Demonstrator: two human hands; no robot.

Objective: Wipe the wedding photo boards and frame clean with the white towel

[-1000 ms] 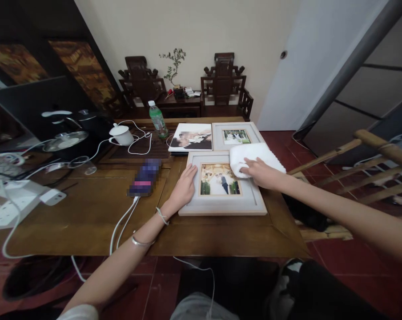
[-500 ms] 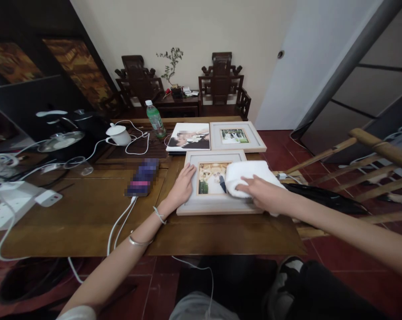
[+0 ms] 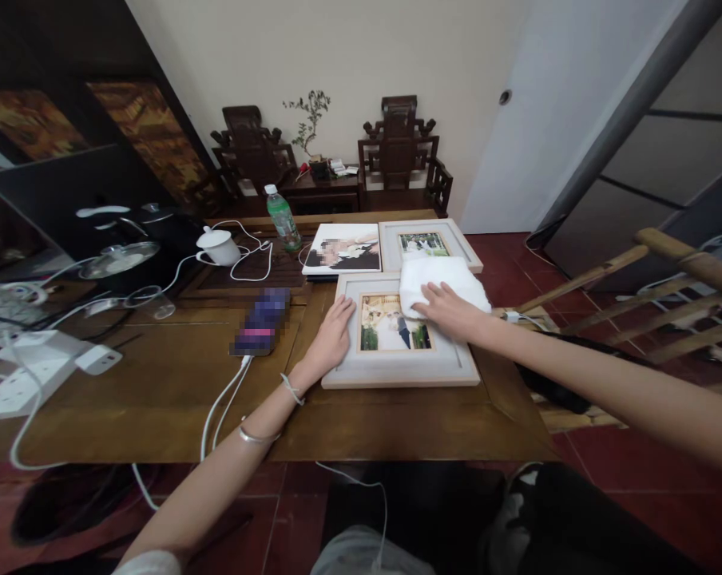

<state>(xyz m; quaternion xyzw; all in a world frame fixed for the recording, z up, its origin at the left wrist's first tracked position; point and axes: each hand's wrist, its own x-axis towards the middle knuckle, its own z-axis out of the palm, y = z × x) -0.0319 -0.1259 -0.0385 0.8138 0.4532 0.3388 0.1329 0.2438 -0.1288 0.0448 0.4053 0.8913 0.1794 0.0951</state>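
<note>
A pale wooden picture frame [image 3: 397,373] with a couple's photo in its middle lies flat on the table. My left hand [image 3: 332,335] holds its left side, fingers over the border. On its upper right part lies a folded white cloth [image 3: 442,279], with my right hand [image 3: 450,310] gripping it, fingers spread over its near side. The cloth hides the frame's upper right corner and overlaps the near edge of a second picture frame [image 3: 462,247] behind. Left of that one is a flat stack with a photo print [image 3: 346,249] on top.
Left of the frames, a phone [image 3: 260,322] lies with a white cable attached. Farther left are a lidded white cup [image 3: 218,247], a green-labelled bottle [image 3: 283,220], a clear cup [image 3: 157,303] and a power strip [image 3: 29,379]. A wooden chair [image 3: 684,259] stands at the right.
My right hand has moved the cloth away from me and slightly left, uncovering the photo's right side and the frame's lower right corner. My left hand stays on the left border.
</note>
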